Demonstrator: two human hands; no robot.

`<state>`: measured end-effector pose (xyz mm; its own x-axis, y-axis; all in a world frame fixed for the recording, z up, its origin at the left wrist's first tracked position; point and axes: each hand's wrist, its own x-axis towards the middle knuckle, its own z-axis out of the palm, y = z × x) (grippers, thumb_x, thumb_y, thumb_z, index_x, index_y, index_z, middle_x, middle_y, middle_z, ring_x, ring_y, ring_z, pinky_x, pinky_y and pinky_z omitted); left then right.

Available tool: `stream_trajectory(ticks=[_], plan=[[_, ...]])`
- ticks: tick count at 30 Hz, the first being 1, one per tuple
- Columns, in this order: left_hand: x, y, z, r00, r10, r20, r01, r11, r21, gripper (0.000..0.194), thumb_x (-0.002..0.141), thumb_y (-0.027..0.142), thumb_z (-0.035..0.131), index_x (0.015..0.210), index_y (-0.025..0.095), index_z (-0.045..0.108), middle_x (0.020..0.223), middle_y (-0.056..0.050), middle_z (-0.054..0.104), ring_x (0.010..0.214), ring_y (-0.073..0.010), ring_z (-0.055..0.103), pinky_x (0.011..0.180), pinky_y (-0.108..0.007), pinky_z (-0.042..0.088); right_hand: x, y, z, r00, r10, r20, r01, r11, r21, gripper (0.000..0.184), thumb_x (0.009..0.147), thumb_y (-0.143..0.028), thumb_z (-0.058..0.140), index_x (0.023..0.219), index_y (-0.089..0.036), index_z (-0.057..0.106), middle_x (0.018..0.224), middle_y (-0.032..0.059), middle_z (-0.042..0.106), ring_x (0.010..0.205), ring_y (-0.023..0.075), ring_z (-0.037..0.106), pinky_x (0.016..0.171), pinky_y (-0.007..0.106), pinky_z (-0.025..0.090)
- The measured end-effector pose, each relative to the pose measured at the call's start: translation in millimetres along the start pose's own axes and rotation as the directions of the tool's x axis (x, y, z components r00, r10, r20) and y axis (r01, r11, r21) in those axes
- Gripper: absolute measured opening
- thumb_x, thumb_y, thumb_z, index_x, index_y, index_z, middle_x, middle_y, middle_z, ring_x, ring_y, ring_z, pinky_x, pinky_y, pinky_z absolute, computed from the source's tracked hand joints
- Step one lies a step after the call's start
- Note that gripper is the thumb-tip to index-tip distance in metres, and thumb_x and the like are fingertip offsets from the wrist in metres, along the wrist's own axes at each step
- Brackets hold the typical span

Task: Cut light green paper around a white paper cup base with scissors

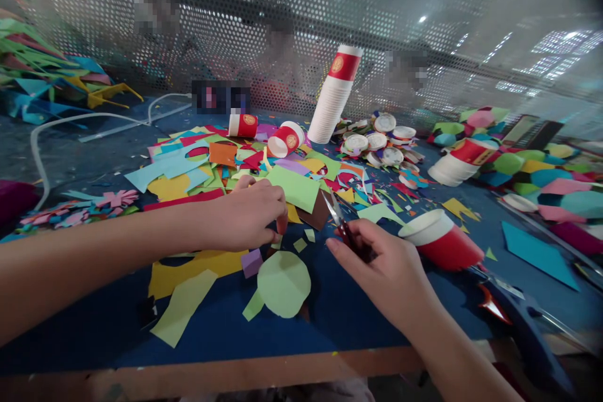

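- Firstly, near edge: light green paper disc (284, 284) lies flat on the blue tabletop (226, 339), a purple piece (251, 263) just left of it.
- Right, near: dark blue glue gun (527, 326) with orange trigger.
- Right hand (386, 270): fingers closed around the handles of the scissors (335, 210); blades point away from the wearer.
- Left hand (240, 217): fingers bent, above small green scraps beyond the disc; cannot tell whether the fingertips grip one.
- Red-and-white cup (450, 245): on its side, just right of the right hand.
- Beyond the hands: heap of coloured paper offcuts (176, 166), two cups lying at its far side.
- Farther: tall leaning cup stack (328, 107).
- Farthest: perforated metal screen (226, 19).
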<state>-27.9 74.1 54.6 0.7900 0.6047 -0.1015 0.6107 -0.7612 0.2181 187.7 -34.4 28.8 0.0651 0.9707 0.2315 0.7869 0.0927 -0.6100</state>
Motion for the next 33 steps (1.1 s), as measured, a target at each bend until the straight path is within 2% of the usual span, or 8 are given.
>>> stream_trajectory(ticks=[7, 11, 14, 16, 18, 22, 25, 33], plan=[[-0.2, -0.3, 2.2, 1.0, 0.0, 0.009, 0.001, 0.999, -0.041, 0.007, 0.084, 0.018, 0.069, 0.084, 0.019, 0.076, 0.104, -0.007, 0.067, 0.11, -0.0286, 0.057, 0.098, -0.044, 0.034, -1.0, 2.3, -1.6, 1.0, 0.005, -0.005, -0.005, 1.0, 0.008, 0.035, 0.091, -0.051, 0.061, 0.074, -0.021, 0.057, 0.06, -0.0037, 0.048, 0.055, 0.0123, 0.043, 0.052, 0.025, 0.035], [-3.3, -4.1, -8.3, 1.0, -0.006, -0.021, 0.004, 0.997, -0.076, 0.012, 0.09, 0.022, 0.065, 0.084, 0.021, 0.075, 0.113, -0.007, 0.065, 0.116, -0.0297, 0.055, 0.105, -0.051, 0.031, -1.8, 4.2, -2.2, 0.998, 0.055, 0.037, -0.058, 0.996, 0.063, 0.035, 0.091, -0.054, 0.061, 0.081, -0.02, 0.063, 0.066, -0.0009, 0.056, 0.059, 0.0142, 0.047, 0.055, 0.028, 0.037], [-6.1, -9.7, -22.7, 0.979, 0.027, -0.203, -0.064, 0.982, -0.178, 0.018, 0.092, 0.033, 0.061, 0.087, 0.021, 0.072, 0.122, -0.007, 0.062, 0.121, -0.0289, 0.054, 0.108, -0.05, 0.034, -2.8, 4.5, -2.3, 0.993, 0.105, 0.044, -0.112, 0.976, 0.189, 0.035, 0.09, -0.053, 0.063, 0.09, -0.019, 0.068, 0.071, 0.0007, 0.059, 0.063, 0.0157, 0.05, 0.057, 0.029, 0.038], [-7.9, -11.0, -30.7, 0.926, 0.047, -0.375, -0.152, 0.955, -0.255, 0.019, 0.09, 0.037, 0.061, 0.087, 0.02, 0.068, 0.123, -0.007, 0.064, 0.123, -0.0276, 0.055, 0.106, -0.045, 0.04, -3.2, 4.3, -2.2, 0.99, 0.128, 0.053, -0.138, 0.932, 0.334, 0.034, 0.089, -0.052, 0.067, 0.096, -0.019, 0.07, 0.07, 0.0003, 0.058, 0.064, 0.0157, 0.051, 0.057, 0.028, 0.039], [-9.0, -8.5, -34.7, 0.882, 0.02, -0.471, -0.202, 0.918, -0.34, 0.019, 0.088, 0.039, 0.061, 0.087, 0.02, 0.063, 0.113, -0.005, 0.068, 0.115, -0.0243, 0.061, 0.097, -0.039, 0.048, -3.3, 4.1, -1.7, 0.988, 0.125, 0.096, -0.156, 0.857, 0.491, 0.037, 0.087, -0.054, 0.07, 0.101, -0.019, 0.07, 0.067, -0.0014, 0.055, 0.061, 0.0147, 0.049, 0.054, 0.027, 0.038], [-9.2, 3.2, -30.2, 0.931, -0.069, -0.36, -0.195, 0.739, -0.645, 0.017, 0.088, 0.037, 0.061, 0.086, 0.02, 0.057, 0.082, 0.0, 0.068, 0.077, -0.0156, 0.067, 0.069, -0.029, 0.054, -4.1, 3.1, 0.7, 0.983, 0.028, 0.18, -0.143, 0.729, 0.67, 0.045, 0.09, -0.063, 0.069, 0.103, -0.02, 0.069, 0.062, -0.0062, 0.04, 0.053, 0.0105, 0.034, 0.049, 0.024, 0.03], [-8.9, 8.8, -21.6, 0.943, -0.1, -0.317, -0.187, 0.63, -0.754, 0.016, 0.084, 0.033, 0.064, 0.089, 0.021, 0.055, 0.077, 0.002, 0.068, 0.073, -0.014, 0.069, 0.067, -0.027, 0.056, -5.6, -0.1, 4.2, 0.964, -0.001, 0.265, -0.199, 0.66, 0.724, 0.051, 0.092, -0.068, 0.064, 0.094, -0.017, 0.067, 0.062, -0.0072, 0.035, 0.052, 0.0083, 0.026, 0.047, 0.024, 0.022], [-9.9, 9.3, -17.9, 0.916, -0.1, -0.389, -0.248, 0.621, -0.743, 0.006, 0.082, 0.026, 0.064, 0.084, 0.021, 0.063, 0.077, 0.003, 0.069, 0.073, -0.0118, 0.068, 0.066, -0.024, 0.055, -6.0, -4.9, 13.7, 0.919, 0.078, 0.386, -0.361, 0.556, 0.749, 0.051, 0.09, -0.066, 0.064, 0.072, -0.019, 0.052, 0.05, -0.0109, 0.027, 0.045, 0.0064, 0.018, 0.044, 0.023, 0.014]])
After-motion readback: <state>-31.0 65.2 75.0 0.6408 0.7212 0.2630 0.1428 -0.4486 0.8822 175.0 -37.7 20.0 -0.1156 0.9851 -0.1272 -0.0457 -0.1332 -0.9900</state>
